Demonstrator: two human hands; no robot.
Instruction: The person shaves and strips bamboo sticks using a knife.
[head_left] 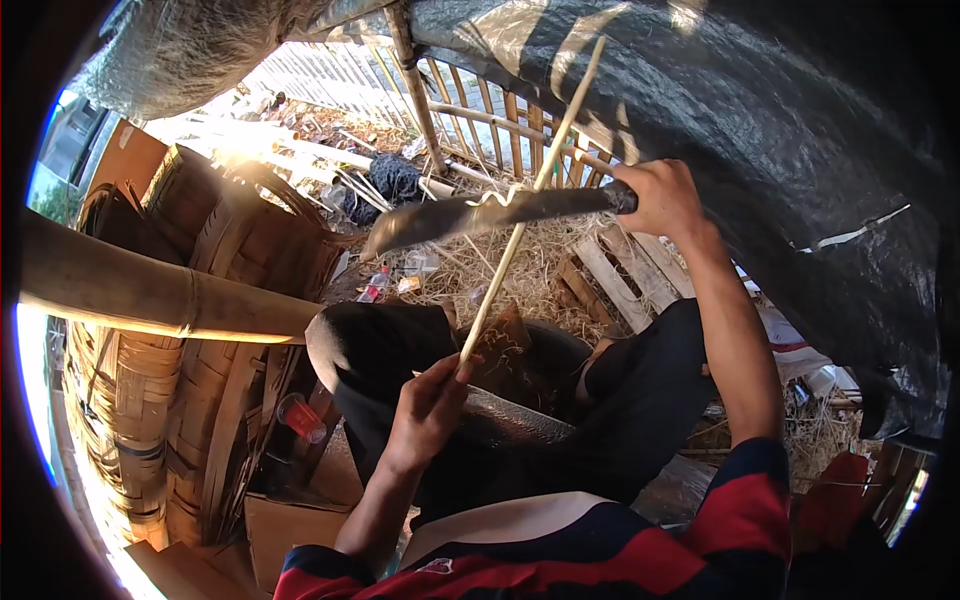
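My left hand [430, 412] is closed round the lower end of a long, pale bamboo strip [505, 262], which slants up and away to the right. In my right hand [660, 200] is the dark handle of a machete [440, 222], my fingers wrapped round it. Its broad blade points left and crosses the strip about midway along. A thin curled shaving [497, 196] stands up where blade and strip meet. The blade's tip looks slightly smeared by motion.
A thick bamboo pole [150, 290] juts in from the left, beside stacked woven bamboo [130, 420]. Straw and shavings [540, 275] cover the ground, with wooden slats [615, 275]. A red plastic cup [300, 418] lies low left. Dark plastic sheeting [800, 130] hangs at right.
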